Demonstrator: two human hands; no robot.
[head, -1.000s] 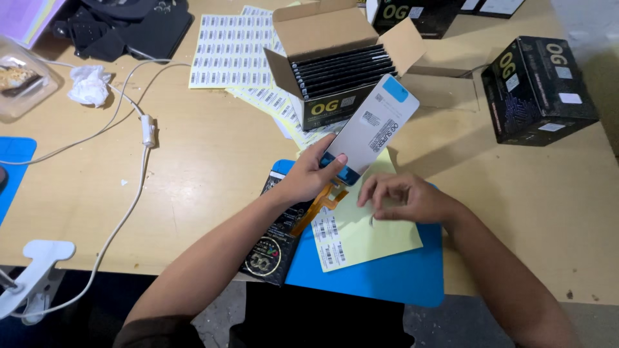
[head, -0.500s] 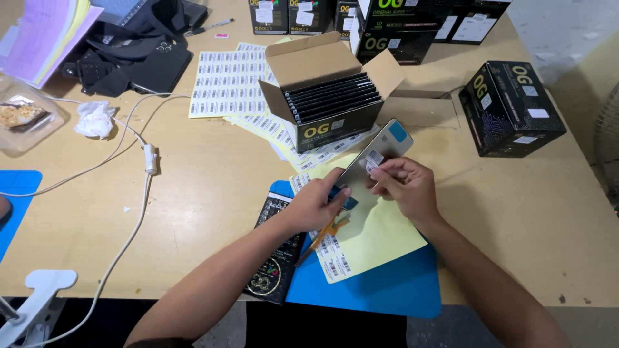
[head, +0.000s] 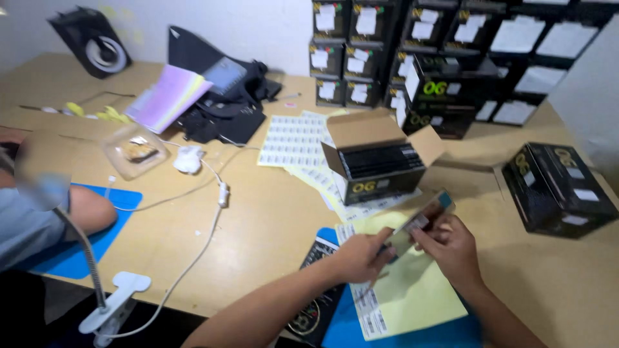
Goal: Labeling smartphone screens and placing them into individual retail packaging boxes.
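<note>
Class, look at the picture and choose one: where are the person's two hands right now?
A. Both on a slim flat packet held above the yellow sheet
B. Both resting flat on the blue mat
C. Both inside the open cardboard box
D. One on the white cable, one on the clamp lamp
A: the left hand and right hand both grip the slim flat packet, which is held above the yellow sheet, clear of the open cardboard box.

Flat packet (head: 422,222) lower, tilted flatter between both hands.
</note>
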